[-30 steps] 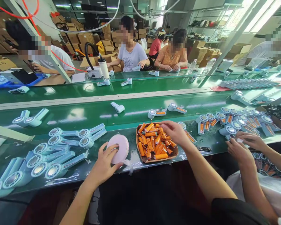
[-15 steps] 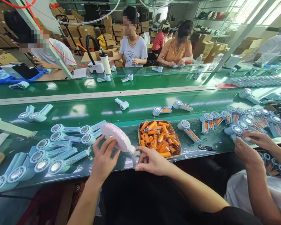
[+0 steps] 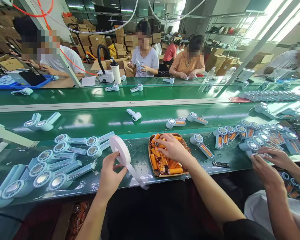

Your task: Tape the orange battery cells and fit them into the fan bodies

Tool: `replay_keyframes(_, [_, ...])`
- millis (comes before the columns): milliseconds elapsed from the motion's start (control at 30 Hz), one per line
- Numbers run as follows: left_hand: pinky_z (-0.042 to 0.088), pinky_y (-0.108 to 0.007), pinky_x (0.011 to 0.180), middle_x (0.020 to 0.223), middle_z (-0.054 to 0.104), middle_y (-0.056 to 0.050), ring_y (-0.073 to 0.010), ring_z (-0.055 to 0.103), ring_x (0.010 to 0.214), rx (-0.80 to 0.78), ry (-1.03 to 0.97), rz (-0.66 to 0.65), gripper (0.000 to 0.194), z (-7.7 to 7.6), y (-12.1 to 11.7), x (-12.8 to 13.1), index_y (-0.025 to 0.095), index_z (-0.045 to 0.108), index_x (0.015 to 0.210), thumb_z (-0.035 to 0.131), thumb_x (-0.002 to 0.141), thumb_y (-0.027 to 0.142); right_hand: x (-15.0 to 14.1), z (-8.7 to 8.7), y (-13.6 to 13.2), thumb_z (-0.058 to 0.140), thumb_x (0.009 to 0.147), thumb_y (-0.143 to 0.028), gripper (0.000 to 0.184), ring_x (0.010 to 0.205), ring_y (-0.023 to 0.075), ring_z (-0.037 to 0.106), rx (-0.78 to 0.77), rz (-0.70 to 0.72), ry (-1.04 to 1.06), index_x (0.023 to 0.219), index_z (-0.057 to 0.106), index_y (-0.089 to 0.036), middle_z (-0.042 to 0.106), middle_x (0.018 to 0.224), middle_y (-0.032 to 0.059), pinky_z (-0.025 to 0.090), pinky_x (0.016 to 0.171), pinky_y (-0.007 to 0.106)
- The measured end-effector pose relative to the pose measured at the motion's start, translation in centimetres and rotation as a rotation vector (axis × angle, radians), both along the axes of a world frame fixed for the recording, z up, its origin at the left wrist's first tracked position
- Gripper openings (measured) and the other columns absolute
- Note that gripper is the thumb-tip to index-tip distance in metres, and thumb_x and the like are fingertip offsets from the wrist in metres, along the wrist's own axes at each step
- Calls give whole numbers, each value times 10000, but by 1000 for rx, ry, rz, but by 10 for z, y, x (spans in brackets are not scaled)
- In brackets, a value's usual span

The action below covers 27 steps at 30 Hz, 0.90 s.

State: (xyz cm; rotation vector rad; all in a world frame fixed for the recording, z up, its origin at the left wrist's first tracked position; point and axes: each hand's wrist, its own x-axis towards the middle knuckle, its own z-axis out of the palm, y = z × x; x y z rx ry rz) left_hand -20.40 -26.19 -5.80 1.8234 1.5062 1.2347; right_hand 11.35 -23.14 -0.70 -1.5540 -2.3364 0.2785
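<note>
My left hand [image 3: 112, 175] grips a roll of white tape [image 3: 120, 150] by its side, thumb and fingers around it. A loose strip of tape [image 3: 138, 177] hangs from the roll past the bench edge. Over a shallow cardboard box [image 3: 152, 169] is my right hand [image 3: 171, 146], its fingers apart and touching the orange cylindrical batteries [image 3: 165, 164] inside. The hand covers part of the pile. Left of the roll lie several light-blue handheld fan housings [image 3: 61, 180] with round heads and open handles.
A fan housing with an orange battery [image 3: 202, 145] lies right of the box, near a small black strip [image 3: 221, 164]. A co-worker's hands [image 3: 270, 163] work at the right among more housings. Behind runs a green conveyor belt [image 3: 102, 121]; people sit across it.
My right hand has let go of the tape's end and moved right and up into the battery box. The roll has turned in my left hand, and its strip now hangs free.
</note>
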Motion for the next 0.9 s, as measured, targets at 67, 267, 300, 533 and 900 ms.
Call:
replay_keyframes(67, [699,-383,776,1345,633,-119,-309,677,1194,-12,20,-53,493,-3,-4,8,259,655,1322,727,837,311,7,0,18,691,983,-242,352,1158,317,586,32,-25,-139,1311,775,-338,660,1370,110,515,1048,505])
replay_keyframes(267, [646,-465,962,1270,684,-108,-332,576,1288,121,261,-118,458,-2,-15,19,259,663,1301,708,846,220,12,-19,27,658,988,-244,218,1376,347,514,67,14,92,1141,803,-302,586,1543,99,454,1159,620])
replay_keyframes(300, [623,-493,1003,1253,694,-108,-337,569,1279,152,306,-119,456,-1,-16,19,255,669,1292,712,841,206,14,-20,24,625,1011,-282,220,1385,332,533,54,-4,250,1163,784,-291,604,1532,104,456,1168,619])
replay_keyframes(533, [529,-546,1100,1203,734,-102,-361,523,1298,303,531,-157,514,9,-15,28,256,718,1313,718,814,131,9,16,-11,682,944,-633,491,971,260,761,-238,-55,992,1201,743,-219,808,1069,97,632,870,407])
replay_keyframes(900, [462,-404,1060,1132,771,-36,-282,578,1153,547,680,-224,455,31,-14,38,344,774,1282,705,886,133,-26,23,-24,571,1038,-357,321,845,222,713,-188,-120,525,1232,770,-195,781,876,47,541,821,318])
